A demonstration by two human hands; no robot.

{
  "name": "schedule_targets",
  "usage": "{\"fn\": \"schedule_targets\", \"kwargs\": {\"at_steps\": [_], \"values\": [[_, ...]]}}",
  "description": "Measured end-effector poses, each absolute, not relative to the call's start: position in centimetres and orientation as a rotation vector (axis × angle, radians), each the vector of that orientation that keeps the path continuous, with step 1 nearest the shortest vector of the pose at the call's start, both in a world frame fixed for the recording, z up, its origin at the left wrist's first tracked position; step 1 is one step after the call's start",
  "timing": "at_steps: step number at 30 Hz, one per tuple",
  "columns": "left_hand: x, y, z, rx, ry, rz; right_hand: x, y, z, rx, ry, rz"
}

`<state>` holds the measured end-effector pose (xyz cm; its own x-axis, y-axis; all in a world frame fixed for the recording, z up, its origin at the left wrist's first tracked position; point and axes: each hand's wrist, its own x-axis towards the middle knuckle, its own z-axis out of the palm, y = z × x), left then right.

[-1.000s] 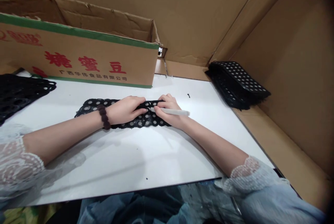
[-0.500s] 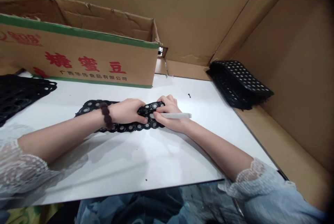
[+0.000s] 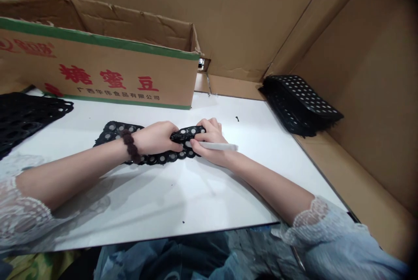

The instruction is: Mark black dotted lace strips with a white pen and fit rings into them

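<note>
A black sheet with rows of round grey discs [image 3: 112,128] lies on the white table, its right part bunched up between my hands. My left hand [image 3: 156,137] is closed on this sheet, thumb in front and fingers behind; a dark fuzzy band circles the wrist. Close by on the right, my right hand [image 3: 210,140] is closed around a white pen-like tool [image 3: 220,146] whose back end points right. Its tip is hidden at the sheet, and the fingers of that hand also touch the sheet's right end.
An open cardboard box [image 3: 130,71] with green edges and red lettering stands behind. Black perforated sheets [image 3: 29,116] lie at the left. A stack of black dotted sheets [image 3: 300,101] rests at the right edge. Small black scraps dot the white table [image 3: 222,201]; cardboard walls [image 3: 248,18] surround it.
Both hands keep their hold. The bunched part of the sheet is tipped slightly, and the tool has tilted and shifted a little to the left.
</note>
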<state>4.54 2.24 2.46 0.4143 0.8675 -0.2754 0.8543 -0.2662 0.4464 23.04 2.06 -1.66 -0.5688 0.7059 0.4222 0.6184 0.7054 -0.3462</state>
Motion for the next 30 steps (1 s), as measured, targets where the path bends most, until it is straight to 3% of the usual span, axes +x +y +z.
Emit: {"fn": "schedule_targets", "kwargs": {"at_steps": [14, 20, 24, 30], "values": [[4.3, 1.7, 1.4, 1.928, 1.448, 0.346, 22.0, 2.1, -2.0, -1.151, -2.393, -0.126], [3.8, 2.3, 1.9, 1.775, 1.235, 0.428, 22.0, 2.2, -1.1, -1.199, -2.369, -0.205], [3.5, 2.9, 2.5, 1.81, 1.164, 0.277, 22.6, 1.9, -0.2, -1.19, -2.367, -0.038], [4.0, 2.7, 2.2, 2.181, 1.305, 0.142, 24.4, 2.2, 0.4, -1.05, -2.421, 0.54]]}}
